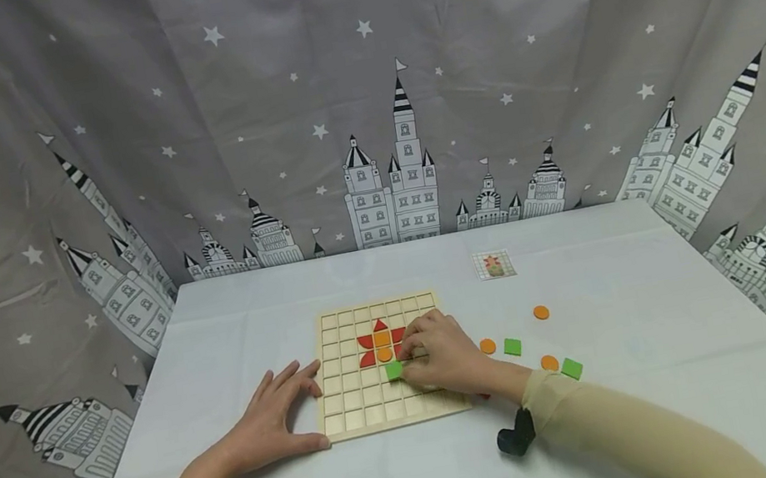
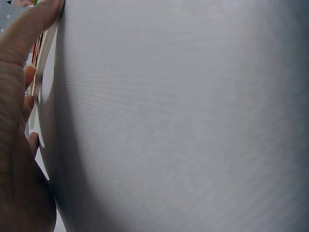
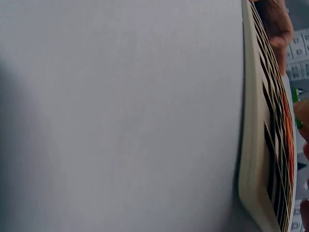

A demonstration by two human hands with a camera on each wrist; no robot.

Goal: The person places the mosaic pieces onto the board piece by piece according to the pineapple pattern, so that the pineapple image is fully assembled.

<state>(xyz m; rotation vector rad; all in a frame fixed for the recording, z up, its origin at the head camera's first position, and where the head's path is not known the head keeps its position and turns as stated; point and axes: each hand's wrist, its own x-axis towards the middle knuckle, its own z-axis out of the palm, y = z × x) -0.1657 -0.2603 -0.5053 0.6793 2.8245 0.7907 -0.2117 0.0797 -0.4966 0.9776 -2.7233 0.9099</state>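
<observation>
A wooden grid board [image 1: 349, 401] lies on the white table. My right hand [image 1: 444, 356] reaches over its right side and pinches a green square tile [image 1: 393, 371] between thumb and fingertips, just below an orange round tile [image 1: 384, 355]. Above that sit an orange square tile [image 1: 381, 339], a red triangle [image 1: 380, 325] and several red petal-shaped tiles [image 1: 368, 359], partly hidden by the right hand. My left hand [image 1: 272, 418] is spread along the board's left edge, thumb at the lower corner. The right wrist view shows the green tile [image 3: 296, 95] at the right fingertips, above the board.
Right of the board lie orange round tiles [image 1: 542, 313] and green square tiles [image 1: 513, 347], loose on the table. A small picture card [image 1: 494, 264] with a coloured figure on a grid is behind them. A grey castle-print curtain [image 1: 291, 51] hangs at the table's back.
</observation>
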